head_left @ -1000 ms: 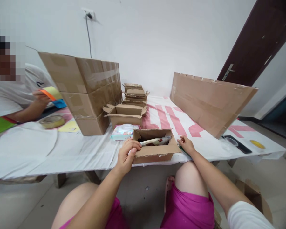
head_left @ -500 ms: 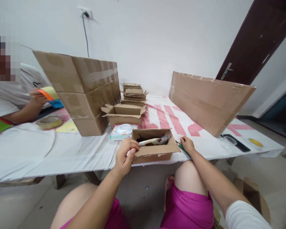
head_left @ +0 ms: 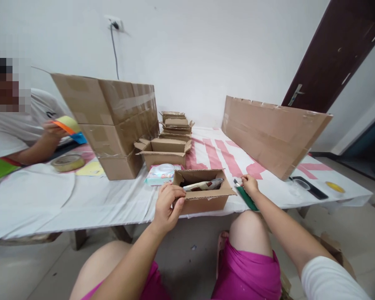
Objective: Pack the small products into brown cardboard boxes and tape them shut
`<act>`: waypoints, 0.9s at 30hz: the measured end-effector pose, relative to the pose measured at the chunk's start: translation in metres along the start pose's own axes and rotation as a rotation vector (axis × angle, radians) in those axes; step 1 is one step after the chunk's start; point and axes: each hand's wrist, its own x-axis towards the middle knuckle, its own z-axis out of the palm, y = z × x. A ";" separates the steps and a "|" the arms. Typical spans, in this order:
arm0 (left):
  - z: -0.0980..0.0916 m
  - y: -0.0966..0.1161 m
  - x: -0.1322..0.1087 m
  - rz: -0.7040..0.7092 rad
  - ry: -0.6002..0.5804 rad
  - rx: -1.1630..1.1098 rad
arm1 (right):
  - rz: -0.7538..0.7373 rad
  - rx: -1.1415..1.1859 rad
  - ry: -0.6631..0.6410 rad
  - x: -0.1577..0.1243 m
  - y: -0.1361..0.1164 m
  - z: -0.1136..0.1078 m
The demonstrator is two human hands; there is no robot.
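Note:
An open cardboard box (head_left: 204,203) stands at the table's front edge, with a flat, shiny printed packet (head_left: 203,185) tilted inside it. My left hand (head_left: 169,204) grips the box's near left corner, fingers over the rim and thumb at the front. To the right of the box lies a long green thing with a grey-white tip (head_left: 247,197); its kind is unclear. My right hand (head_left: 250,184) is beside that tip with its fingers pinched together. Whatever they hold, if anything, is hidden.
A wipes pack (head_left: 163,174) and a row of open boxes (head_left: 165,152) stand behind. Taped boxes (head_left: 112,121) are stacked left, a large cardboard panel (head_left: 275,133) right. A tape roll (head_left: 68,162) lies left, a phone-like black slab (head_left: 312,189) right. A co-worker (head_left: 40,129) holds coloured sheets.
My right hand has shifted a little up and right, uncovering more of the green thing. My left hand stays on the box corner. The view has tilted slightly.

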 end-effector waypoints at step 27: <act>0.180 0.077 -0.007 0.222 -0.853 0.129 | 0.273 0.340 -0.193 -0.006 -0.002 0.015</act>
